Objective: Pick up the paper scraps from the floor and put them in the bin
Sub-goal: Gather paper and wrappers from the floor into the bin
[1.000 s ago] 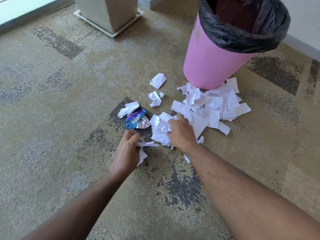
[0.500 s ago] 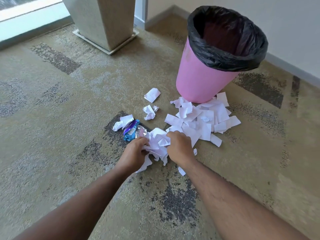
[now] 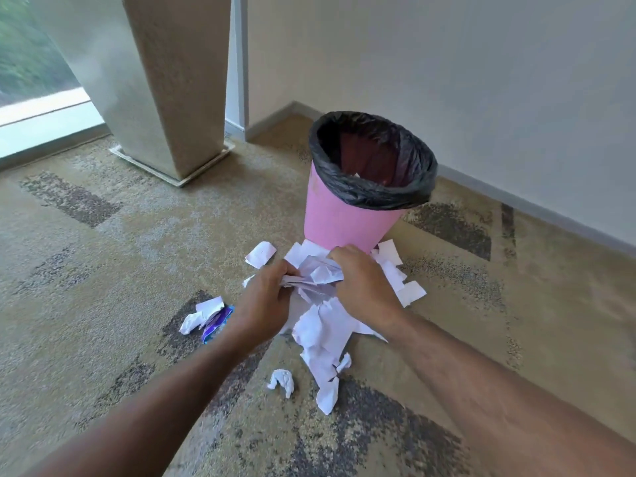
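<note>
Head view: left hand (image 3: 266,301) and right hand (image 3: 361,287) clamp a wad of paper scraps (image 3: 318,275) between curled fingers, near the pink bin (image 3: 344,218). Step: carry. Next, likely lift over the rim; loose scraps on the floor (image 3: 323,342) remain.

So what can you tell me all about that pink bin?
The bin is a round pink tub, plastic by its look, narrower at the bottom than at the top. A crinkly black bag lines it and folds over the rim. It stands upright and open on the carpet, near the wall. A little white bit shows inside. White paper scraps lie against its base. Neither hand touches it.
</note>
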Demonstrator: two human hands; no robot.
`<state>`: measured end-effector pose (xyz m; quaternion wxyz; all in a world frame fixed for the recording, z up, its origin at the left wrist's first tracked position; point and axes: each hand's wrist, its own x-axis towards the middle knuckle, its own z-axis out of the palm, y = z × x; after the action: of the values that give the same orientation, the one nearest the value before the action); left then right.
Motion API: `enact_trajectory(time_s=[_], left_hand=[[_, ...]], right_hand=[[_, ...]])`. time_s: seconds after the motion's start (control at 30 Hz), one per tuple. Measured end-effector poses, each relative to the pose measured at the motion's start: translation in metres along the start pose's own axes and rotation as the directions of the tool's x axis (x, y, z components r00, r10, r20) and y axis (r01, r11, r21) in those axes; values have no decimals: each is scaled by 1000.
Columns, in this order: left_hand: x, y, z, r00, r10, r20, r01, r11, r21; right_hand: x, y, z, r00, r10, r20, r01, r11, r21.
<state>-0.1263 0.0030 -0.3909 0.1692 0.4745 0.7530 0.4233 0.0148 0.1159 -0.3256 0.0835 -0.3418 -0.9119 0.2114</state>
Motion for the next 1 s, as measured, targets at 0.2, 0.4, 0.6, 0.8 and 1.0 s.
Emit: enact_trajectory(time_s=[0.2, 0.4, 0.6, 0.8, 1.0], left_hand=[[71, 52, -10, 962, 248, -116, -253, 967, -28], [151, 112, -16, 903, 395, -167, -391, 919, 61], [208, 140, -5, 854, 509, -107, -492, 857, 151], [236, 124, 23, 901, 429, -62, -415, 895, 165], [238, 114, 31, 936, 351, 14, -351, 931, 103]], right_hand=[[36, 2, -69, 966, -64, -252, 63, 998, -11], [76, 17, -114, 857, -29, -515, 48, 999, 24], [110, 40, -135, 790, 42, -611, -28, 999, 33], [125, 65, -112, 824, 156, -544, -173, 985, 20], [125, 80, -96, 879, 168, -447, -188, 982, -2]])
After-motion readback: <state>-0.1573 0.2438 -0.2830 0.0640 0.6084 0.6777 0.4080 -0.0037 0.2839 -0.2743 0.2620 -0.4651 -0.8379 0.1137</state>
